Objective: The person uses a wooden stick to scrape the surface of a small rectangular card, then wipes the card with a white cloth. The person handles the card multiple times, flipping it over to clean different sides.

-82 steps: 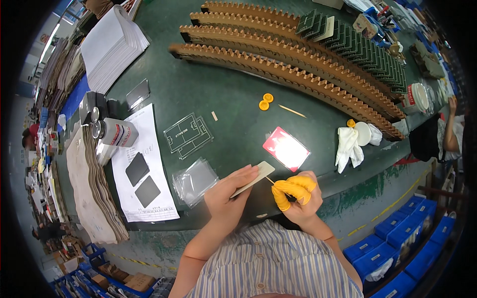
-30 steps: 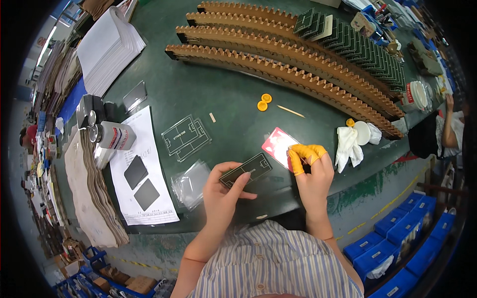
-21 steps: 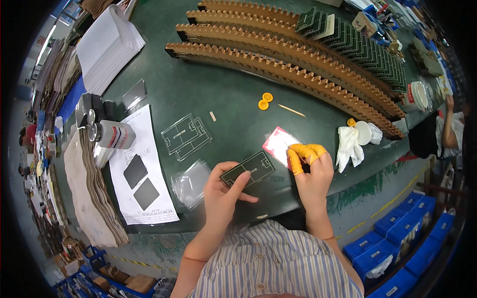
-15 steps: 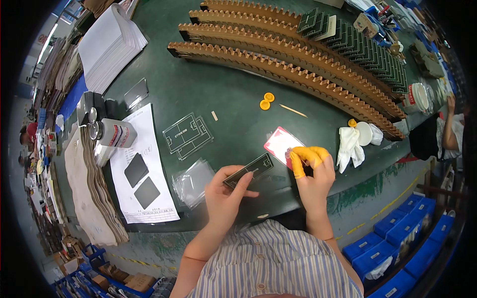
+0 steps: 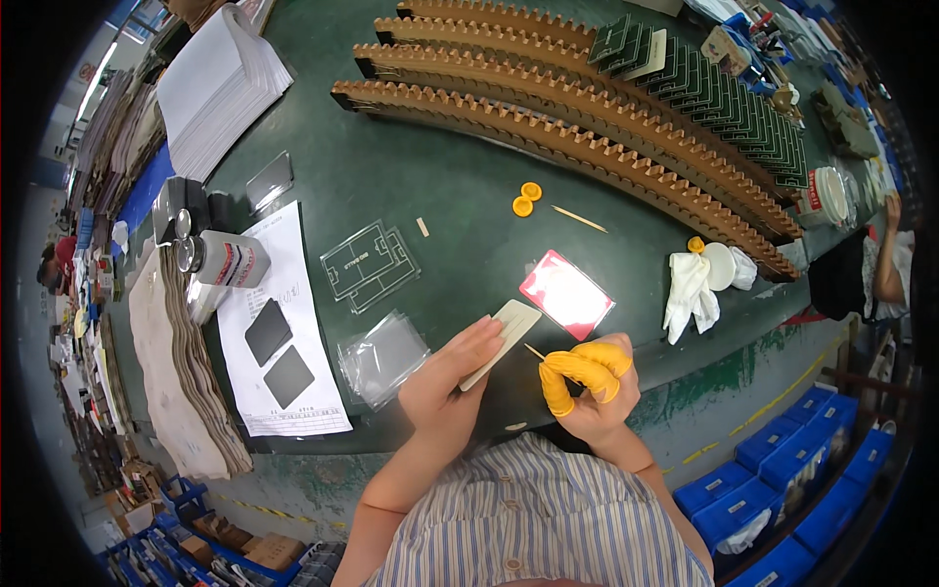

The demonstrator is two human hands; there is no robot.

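Note:
My left hand (image 5: 442, 383) grips a thin rectangular panel (image 5: 509, 338) by its lower part, its pale cream face turned up. Beside it, my right hand (image 5: 595, 396) wears yellow finger cots and pinches a thin wooden pick (image 5: 532, 350). The pick's tip points toward the panel but stands apart from it. Just beyond both hands lies a white card with a red border (image 5: 567, 295). To the left are clear plates printed with white lines (image 5: 372, 266) and a stack of clear plastic sleeves (image 5: 383, 358).
Slotted wooden racks (image 5: 548, 137) cross the back, one bearing several green panels (image 5: 724, 98). Loose yellow finger cots (image 5: 525, 200), another pick (image 5: 579, 218) and a white cloth (image 5: 688, 298) lie beyond my hands. A metal bottle (image 5: 235, 261) and printed paper (image 5: 303, 391) are left.
The panel in my left hand has turned from its dark green lined face to its cream face. My right hand has come back from the red-bordered card toward my body, and a pick now shows in it.

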